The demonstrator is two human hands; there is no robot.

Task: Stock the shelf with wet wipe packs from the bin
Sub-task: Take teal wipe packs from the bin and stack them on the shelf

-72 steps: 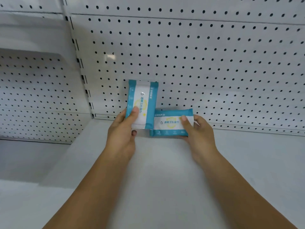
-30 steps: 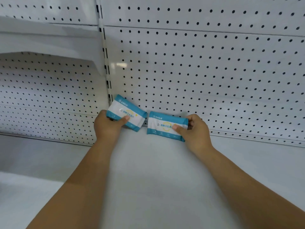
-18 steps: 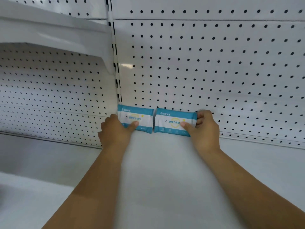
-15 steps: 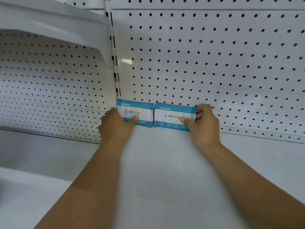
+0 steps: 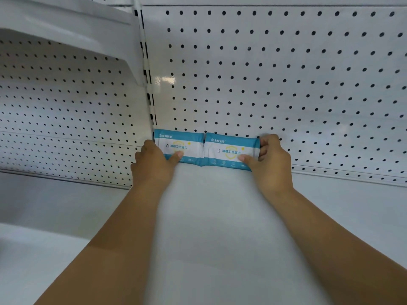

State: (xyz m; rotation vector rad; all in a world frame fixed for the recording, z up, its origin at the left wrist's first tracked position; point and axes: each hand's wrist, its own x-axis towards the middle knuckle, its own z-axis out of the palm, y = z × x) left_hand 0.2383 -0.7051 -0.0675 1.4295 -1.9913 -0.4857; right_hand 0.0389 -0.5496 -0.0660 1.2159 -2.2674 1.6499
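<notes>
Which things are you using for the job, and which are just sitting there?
For the job: left wipe pack, gripped by the left hand; right wipe pack, gripped by the right hand; the shelf under them.
Just there: pegboard wall, slotted post, upper shelf.

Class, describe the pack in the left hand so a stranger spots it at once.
Find the white shelf backed by pegboard. At its back edge two teal-and-white packs sit side by side. The left pack is the one next to the slotted upright, held by the left hand; the right pack is farther from it.
</notes>
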